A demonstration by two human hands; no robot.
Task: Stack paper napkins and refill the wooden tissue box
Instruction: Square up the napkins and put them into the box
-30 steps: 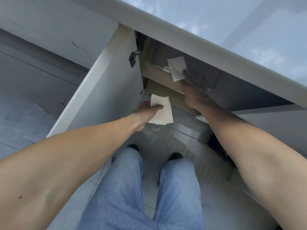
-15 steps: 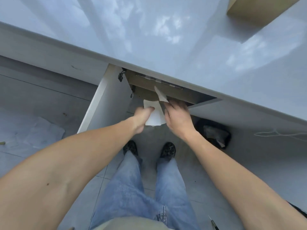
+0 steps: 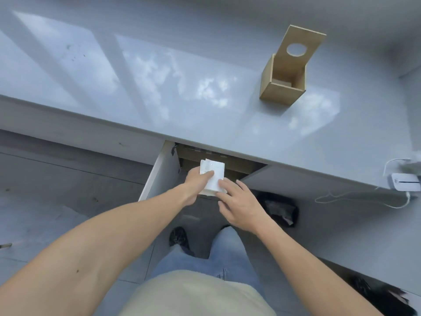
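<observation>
A small stack of white paper napkins [image 3: 214, 174] is held just below the counter's front edge, in front of the open cabinet. My left hand [image 3: 197, 182] grips the stack from the left, thumb on top. The fingers of my right hand [image 3: 239, 202] are spread, their tips touching the stack's lower right corner. The wooden tissue box [image 3: 284, 79] stands on the glossy counter at the far right, its lid with a round hole tilted up. The inside looks nearly empty.
The white cabinet door [image 3: 159, 172] hangs open to the left of my hands. A glossy grey counter [image 3: 159, 87] spans the view. A white device with cables [image 3: 403, 181] lies at its right edge. A dark bin [image 3: 280, 206] sits on the floor at right.
I have straightened up, so the countertop and tissue box came into view. My right hand left the cabinet shelf and laid its napkin on the stack in my left hand.
</observation>
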